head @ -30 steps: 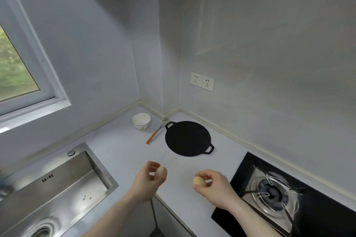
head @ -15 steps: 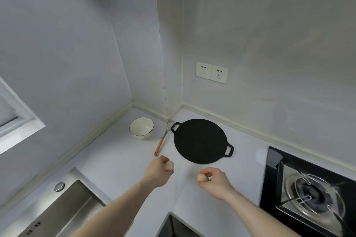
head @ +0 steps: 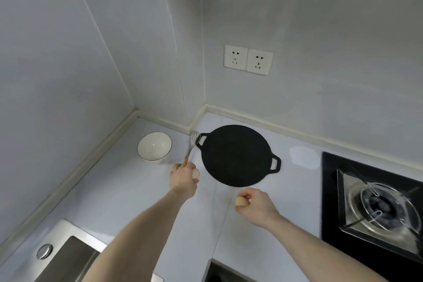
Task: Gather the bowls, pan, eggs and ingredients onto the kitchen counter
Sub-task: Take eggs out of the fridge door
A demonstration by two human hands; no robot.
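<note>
My left hand point(head: 184, 179) holds a pale egg point(head: 196, 173) above the counter, just in front of the whisk point(head: 193, 143) and left of the flat black pan point(head: 238, 155). A second, browner egg point(head: 240, 201) is pinched in my right hand point(head: 257, 206), below the pan's near edge. A white bowl point(head: 154, 147) with a dark rim stands empty near the corner, left of the whisk. The whisk's orange handle is partly hidden behind my left hand.
A gas hob point(head: 375, 204) with a metal pan support fills the right side. A steel sink point(head: 66, 256) lies at the lower left. Two wall sockets point(head: 248, 60) sit above the pan. The pale counter point(head: 128, 190) runs into the corner.
Both hands have moved forward with their eggs toward the pan and whisk. The camera has come closer to the corner, so the window has left the view.
</note>
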